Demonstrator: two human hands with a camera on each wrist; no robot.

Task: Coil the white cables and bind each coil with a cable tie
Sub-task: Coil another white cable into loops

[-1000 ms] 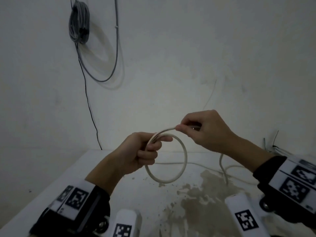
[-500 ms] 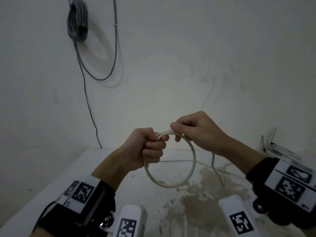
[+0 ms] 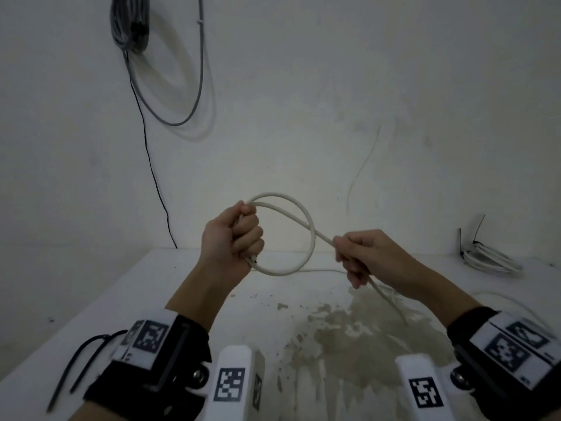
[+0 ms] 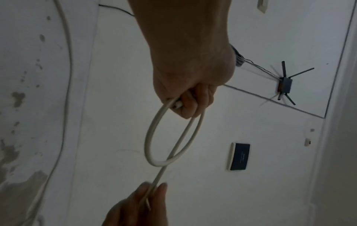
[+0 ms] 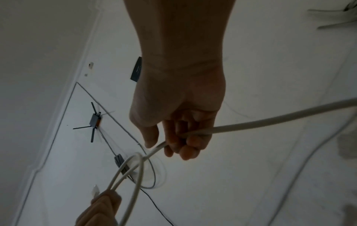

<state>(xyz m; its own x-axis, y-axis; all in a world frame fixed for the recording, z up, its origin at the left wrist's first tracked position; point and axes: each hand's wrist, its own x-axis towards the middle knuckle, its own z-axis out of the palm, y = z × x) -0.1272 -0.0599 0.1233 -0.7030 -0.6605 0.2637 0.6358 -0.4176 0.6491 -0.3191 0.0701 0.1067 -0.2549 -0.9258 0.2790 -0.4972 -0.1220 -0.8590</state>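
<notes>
My left hand [image 3: 243, 235] grips a white cable [image 3: 309, 235] in a fist, holding one round loop with the cable's end [image 4: 176, 105] poking out below the fingers. The loop [image 4: 152, 137] hangs from that fist above the table. My right hand [image 3: 355, 256] holds the same cable's free run a little to the right, fingers curled round it [image 5: 195, 131]. From there the cable trails down onto the table [image 3: 391, 302]. Black cable ties [image 3: 79, 360] lie by my left wrist.
A coil of white cable bound with black ties [image 3: 485, 259] lies at the table's back right. The white table [image 3: 127, 299] has a stained patch [image 3: 349, 338] in the middle. Grey cable [image 3: 130, 22] hangs coiled on the wall.
My right hand has let go of the loop's top and slid right and down along the cable. The left fist has risen slightly, keeping the loop.
</notes>
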